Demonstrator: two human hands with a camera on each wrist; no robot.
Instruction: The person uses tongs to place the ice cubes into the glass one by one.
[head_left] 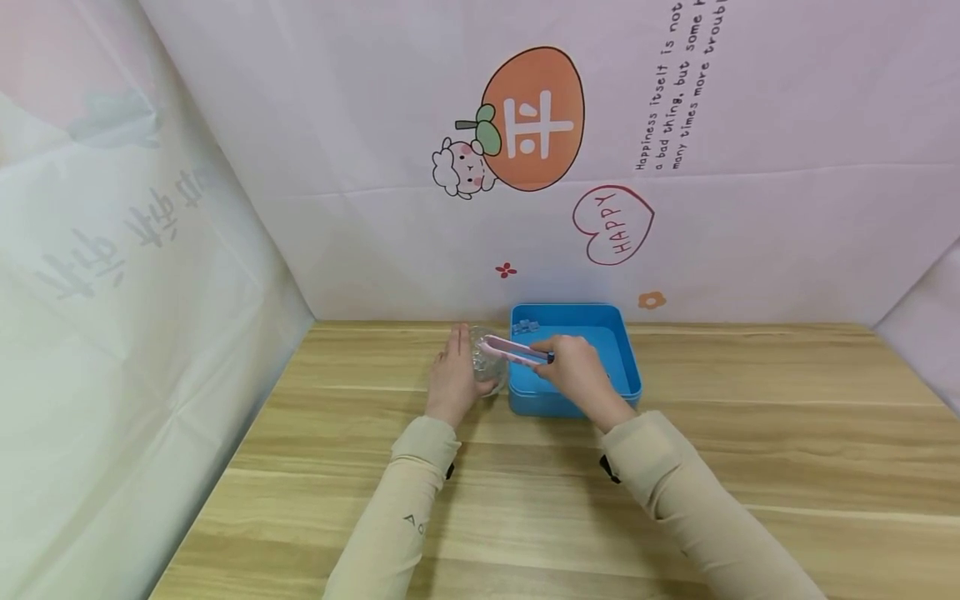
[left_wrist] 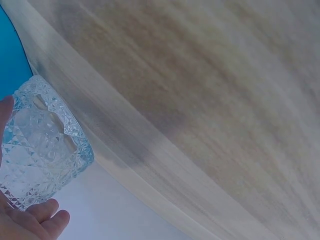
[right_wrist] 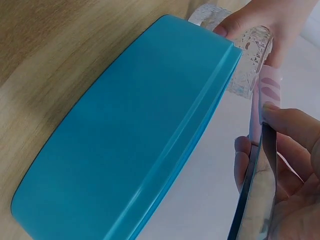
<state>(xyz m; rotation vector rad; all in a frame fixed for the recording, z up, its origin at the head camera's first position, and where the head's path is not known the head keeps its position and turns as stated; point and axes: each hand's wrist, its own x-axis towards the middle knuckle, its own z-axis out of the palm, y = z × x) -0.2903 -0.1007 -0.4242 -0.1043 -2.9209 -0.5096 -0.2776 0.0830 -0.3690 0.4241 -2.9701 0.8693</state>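
Note:
My left hand grips a clear cut-glass cup from its left side, thumb toward the front. In the left wrist view the patterned glass cup shows clear lumps inside. My right hand pinches a pair of tongs with pale pink ends and metal arms. The tongs reach left across the blue box, and their tips are at the cup's mouth. Whether anything sits between the tips I cannot tell. Just right of the cup stands the open blue box, with small clear cubes in its back left corner.
Both the cup and the box stand on a wood-grain table, near its back edge. Behind them rises a white printed cloth; another pale cloth hangs at the left. The box wall separates cup from cubes.

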